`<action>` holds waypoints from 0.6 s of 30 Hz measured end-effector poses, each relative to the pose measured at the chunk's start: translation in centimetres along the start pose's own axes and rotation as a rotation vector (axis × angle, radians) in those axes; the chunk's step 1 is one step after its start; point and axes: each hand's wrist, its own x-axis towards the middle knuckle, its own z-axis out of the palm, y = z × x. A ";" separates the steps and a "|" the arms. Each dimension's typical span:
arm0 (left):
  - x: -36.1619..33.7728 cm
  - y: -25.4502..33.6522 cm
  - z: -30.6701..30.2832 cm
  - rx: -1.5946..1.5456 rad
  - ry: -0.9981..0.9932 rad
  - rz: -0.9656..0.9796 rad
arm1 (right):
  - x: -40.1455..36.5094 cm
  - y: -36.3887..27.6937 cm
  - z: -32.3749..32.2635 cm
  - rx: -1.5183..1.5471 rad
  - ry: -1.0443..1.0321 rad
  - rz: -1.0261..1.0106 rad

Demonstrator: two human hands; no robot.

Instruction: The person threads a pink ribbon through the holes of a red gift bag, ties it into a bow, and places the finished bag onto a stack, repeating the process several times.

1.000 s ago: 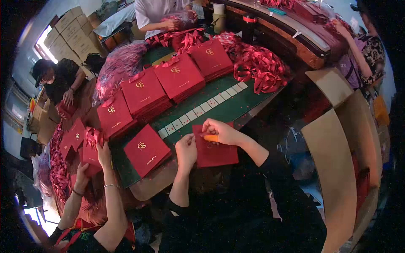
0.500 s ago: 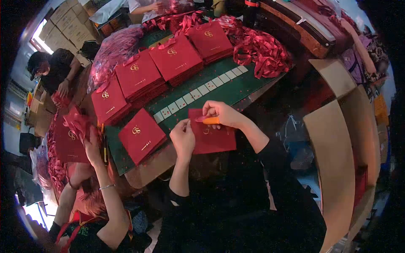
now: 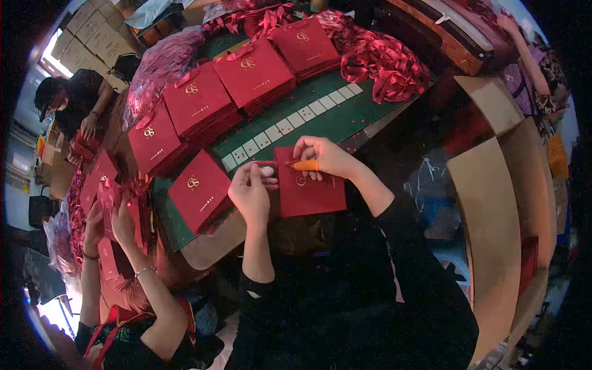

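A red bag with a gold logo (image 3: pixel 311 200) lies below my hands, its upper edge near my fingers. My right hand (image 3: pixel 316 159) is closed on an orange-handled tool (image 3: pixel 306 165) whose tip points left. To the left of the bag is my left hand (image 3: pixel 253 185), fingers curled with the palm partly turned up; a small pale item shows at its fingertips, too small to name. Thin red material runs between the two hands. Another red bag (image 3: pixel 198 191) lies on the green table mat (image 3: pixel 246 176) to the left.
Stacks of red bags (image 3: pixel 256 74) and a row of white cards (image 3: pixel 283 126) lie across the mat, with red ribbons (image 3: pixel 388 68) at the back right. A co-worker's hands (image 3: pixel 120 222) hold red bags at left. An open cardboard box (image 3: pixel 487 228) stands at right.
My left hand has moved left, away from my right hand, and its palm has turned up. My right hand has risen slightly. The co-worker at left has brought both hands together at red bags.
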 end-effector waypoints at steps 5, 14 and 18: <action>1.3 -0.5 -1.1 -0.222 0.076 -0.061 | 0.0 -0.4 0.8 -0.020 0.043 0.014; -1.9 -1.0 0.6 0.060 -0.070 0.152 | 0.9 0.9 1.9 -0.185 0.158 -0.027; -3.6 -2.0 0.3 1.129 -0.236 0.590 | 0.9 1.0 1.6 -0.175 0.123 0.011</action>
